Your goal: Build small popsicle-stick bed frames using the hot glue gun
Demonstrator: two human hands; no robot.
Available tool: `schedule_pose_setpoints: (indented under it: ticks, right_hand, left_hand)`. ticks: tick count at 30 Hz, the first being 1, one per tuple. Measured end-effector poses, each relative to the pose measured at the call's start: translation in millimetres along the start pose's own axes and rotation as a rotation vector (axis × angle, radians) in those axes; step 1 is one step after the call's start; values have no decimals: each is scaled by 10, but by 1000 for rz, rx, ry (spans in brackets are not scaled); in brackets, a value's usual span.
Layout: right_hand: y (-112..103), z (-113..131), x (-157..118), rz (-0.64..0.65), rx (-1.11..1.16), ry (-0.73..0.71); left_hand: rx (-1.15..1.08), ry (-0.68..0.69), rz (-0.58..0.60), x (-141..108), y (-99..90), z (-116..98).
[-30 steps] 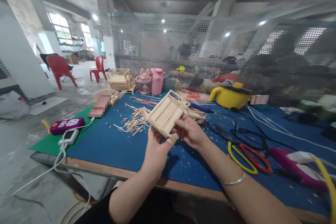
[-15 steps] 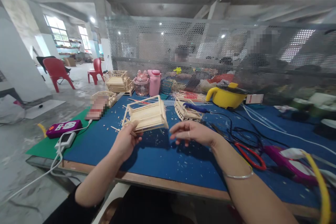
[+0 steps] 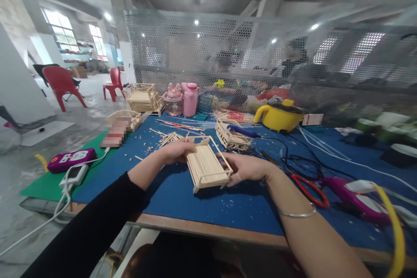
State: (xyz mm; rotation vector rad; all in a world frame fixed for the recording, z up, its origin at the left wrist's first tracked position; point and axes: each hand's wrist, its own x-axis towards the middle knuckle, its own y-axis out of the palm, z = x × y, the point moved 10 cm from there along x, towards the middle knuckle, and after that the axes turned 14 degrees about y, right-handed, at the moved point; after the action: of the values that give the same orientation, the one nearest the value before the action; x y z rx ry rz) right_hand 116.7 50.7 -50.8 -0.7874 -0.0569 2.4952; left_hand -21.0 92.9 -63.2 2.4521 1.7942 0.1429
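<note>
Between my two hands is a small model bed (image 3: 208, 166) built of thin wooden sticks, with a slatted base and low rails. My left hand (image 3: 178, 151) grips its far left corner, the thumb on top. My right hand (image 3: 243, 167) is closed on the right end rail, with some fingers hidden behind the frame. The bed tilts toward me just above the blue mat (image 3: 182, 202). Loose wooden sticks (image 3: 172, 138) lie behind my left hand. Beyond my right hand, a similar stick frame (image 3: 232, 137) has a blue-handled tool (image 3: 243, 131) resting on it.
A yellow pot (image 3: 282, 117), pink bottle (image 3: 190, 100) and clear pink container (image 3: 173, 103) stand along the back. Red-handled scissors (image 3: 309, 191), cables and a purple device (image 3: 355, 200) lie at right. At left are a phone (image 3: 115, 132) and a purple box (image 3: 71, 160).
The stick bed has turned and come lower and to the right. My right hand, open and apart from it before, now holds its right end. My left hand moved to the far corner.
</note>
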Motion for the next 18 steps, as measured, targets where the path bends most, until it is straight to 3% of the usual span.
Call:
schedule_pose_setpoints:
  ticks: [4, 8, 18]
  right_hand:
    - [-133, -91, 120, -112, -51, 3]
    - [-258, -137, 163, -236, -93, 39]
    - [-275, -95, 173, -339, -225, 51]
  left_hand:
    - [39, 135, -135, 191, -123, -18]
    - [45, 277, -244, 200, -257, -115]
    - [-193, 363, -282, 181, -292, -261]
